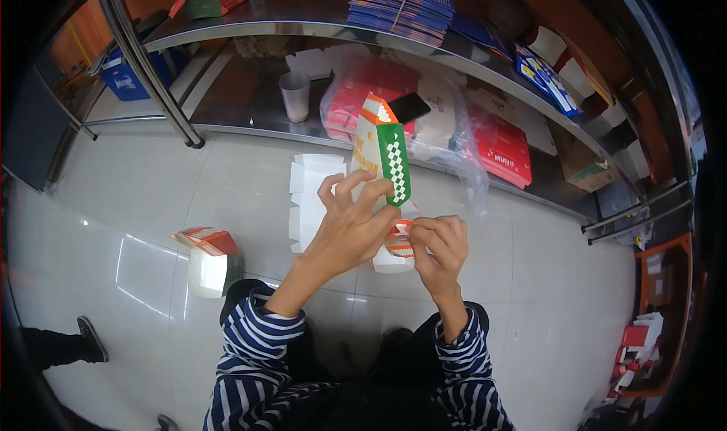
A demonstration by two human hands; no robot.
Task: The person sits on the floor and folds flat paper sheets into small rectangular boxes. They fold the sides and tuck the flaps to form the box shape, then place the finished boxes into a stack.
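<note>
Between my hands is a partly folded cardboard food box [394, 162], printed green with white checks, orange and cream. My left hand [352, 219] has its fingers curled against the box's near side. At the near end my right hand [439, 251] pinches an orange-and-white flap; the thumb and fingertips meet there. Part of the box is hidden behind my left fingers. Past my left hand lies a flat white cardboard blank [309, 181] with cut tabs along its edge. A similar box [212, 264], folded up with an orange flap, stands to the left near my knee.
Ahead runs a metal shelf unit [250, 31]. Its lower shelf carries a plastic cup [295, 96], a dark phone [409, 107] and red packages [496, 147] in clear plastic. Tied blue flat cartons [401, 9] lie above. Another person's shoe [92, 339] is at left.
</note>
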